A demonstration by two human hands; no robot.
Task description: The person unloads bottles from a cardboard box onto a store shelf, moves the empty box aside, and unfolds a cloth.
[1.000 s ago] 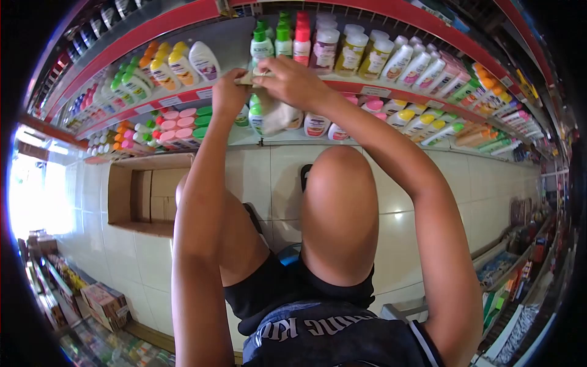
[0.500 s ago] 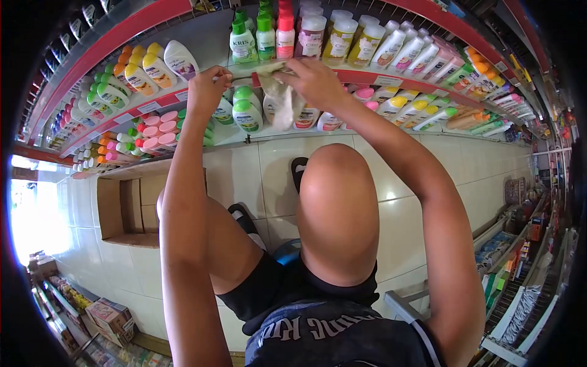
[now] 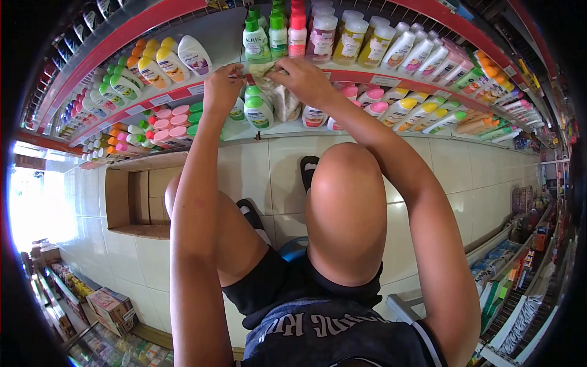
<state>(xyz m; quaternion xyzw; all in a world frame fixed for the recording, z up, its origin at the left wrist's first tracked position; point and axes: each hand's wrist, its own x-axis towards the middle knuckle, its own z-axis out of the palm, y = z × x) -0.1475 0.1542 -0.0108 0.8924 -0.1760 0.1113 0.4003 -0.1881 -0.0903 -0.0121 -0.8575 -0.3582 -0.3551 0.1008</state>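
Observation:
My right hand [image 3: 301, 81] grips a pale, crumpled cloth [image 3: 282, 101] against the red front edge of the upper shelf [image 3: 351, 77]; part of the cloth hangs down over the lower row. To its left, my left hand [image 3: 224, 87] is at the same edge with fingers curled together; what they hold, if anything, is hidden. Just behind the cloth stand a green KRIS bottle [image 3: 256, 41] and a red-and-pink bottle [image 3: 297, 37]. Below hangs the cloth in front of white bottles, beside a green-capped white bottle [image 3: 258, 112]. A white bottle with a purple label [image 3: 194, 56] stands left of my hands.
Rows of bottles line both shelves, including yellow Citra-like bottles [image 3: 351, 43] on the right. An open cardboard box [image 3: 116, 199] sits on the tiled floor at left. A closed carton [image 3: 112, 310] and more stocked shelving [image 3: 520, 293] stand behind me.
My right hand and the cloth have shifted slightly left along the shelf edge, closer to my left hand. The whole view has moved a little, with the shelves appearing further right.

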